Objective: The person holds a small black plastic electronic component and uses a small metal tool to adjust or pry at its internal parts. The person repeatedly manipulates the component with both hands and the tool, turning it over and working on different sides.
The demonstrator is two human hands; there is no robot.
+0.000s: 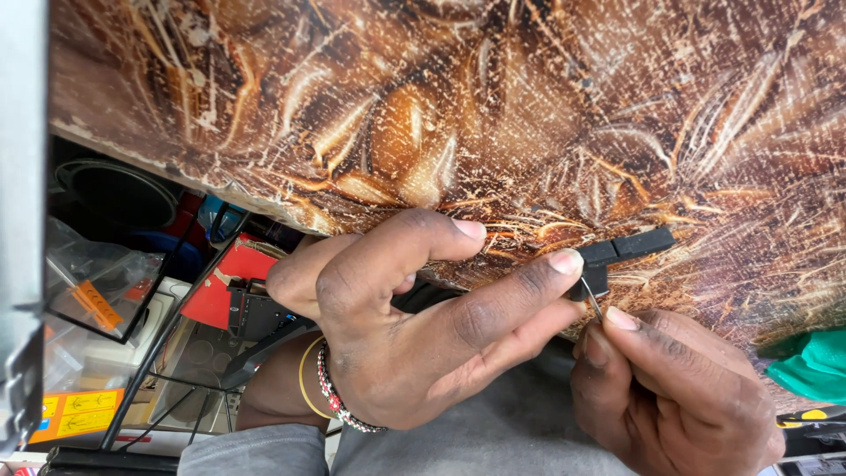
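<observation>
My left hand (pixel 397 335), with a beaded bracelet and a thin yellow band at the wrist, steadies a small black plastic piece (pixel 630 247) against the worn brown patterned surface (pixel 529 106). Its forefinger tip presses on the piece's near end and its thumb is stretched out above. My right hand (pixel 679 397) comes up from the lower right and pinches a thin metal pin (pixel 593 300) between thumb and forefinger. The pin's tip touches the underside of the black piece.
A green object (pixel 811 361) and a yellow-and-black tool handle (pixel 811 416) lie at the right edge. At the left, past the surface's edge, are clear plastic bags (pixel 97 282), a red item (pixel 225 282), a black device (pixel 256 313) and a black metal frame (pixel 141 370).
</observation>
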